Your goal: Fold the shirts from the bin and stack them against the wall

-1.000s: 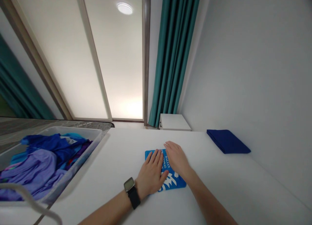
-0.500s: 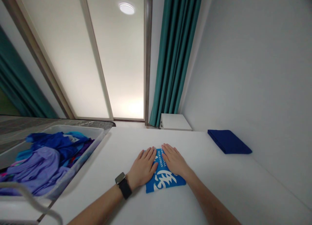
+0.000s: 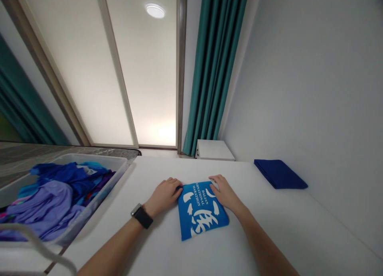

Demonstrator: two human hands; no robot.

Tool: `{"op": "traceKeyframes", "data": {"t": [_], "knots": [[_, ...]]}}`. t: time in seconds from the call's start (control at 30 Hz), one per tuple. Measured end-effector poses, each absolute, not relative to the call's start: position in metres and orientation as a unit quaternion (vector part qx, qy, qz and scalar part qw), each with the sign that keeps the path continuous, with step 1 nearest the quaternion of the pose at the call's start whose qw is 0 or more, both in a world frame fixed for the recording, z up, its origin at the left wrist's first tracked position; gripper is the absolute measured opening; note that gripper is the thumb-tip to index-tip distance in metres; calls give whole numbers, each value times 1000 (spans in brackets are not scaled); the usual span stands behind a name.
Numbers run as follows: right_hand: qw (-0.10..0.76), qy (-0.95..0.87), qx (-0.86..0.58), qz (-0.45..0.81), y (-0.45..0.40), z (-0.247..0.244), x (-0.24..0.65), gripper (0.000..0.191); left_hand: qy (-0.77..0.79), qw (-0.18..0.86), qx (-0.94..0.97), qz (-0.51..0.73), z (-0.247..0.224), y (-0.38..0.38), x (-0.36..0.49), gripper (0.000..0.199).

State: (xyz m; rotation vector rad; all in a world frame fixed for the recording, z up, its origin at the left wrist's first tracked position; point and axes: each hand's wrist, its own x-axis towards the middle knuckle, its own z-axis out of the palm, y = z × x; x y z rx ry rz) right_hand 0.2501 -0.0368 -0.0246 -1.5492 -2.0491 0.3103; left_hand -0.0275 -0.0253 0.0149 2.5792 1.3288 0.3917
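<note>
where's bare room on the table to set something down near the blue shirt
The widest free patch is the white table right of the folded blue marathon shirt, bordered by the right hand and the navy folded cloth. A strip also runs in front of the shirt. It's tighter between the left hand and the clothes-filled plastic bin.

Bright, soft light from glowing frosted panel (image 3: pixel 155 132); faint shadows; edges wide-angle stretched.

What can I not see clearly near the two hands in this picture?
Head view:
Upper corners of the folded blue cloth with white print: hidden by the left hand and right hand.
Left end of the grey plastic bin: cut off by the picture edge.
Black wristwatch face: too small and angled.
</note>
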Motion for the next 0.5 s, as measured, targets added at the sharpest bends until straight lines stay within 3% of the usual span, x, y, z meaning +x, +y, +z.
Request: {"op": "traceKeyframes", "data": {"t": [0.5], "knots": [[242,-793,-552,84,-43,-16,232,27,430,195,876,94,28,-20,-40,15]]}}
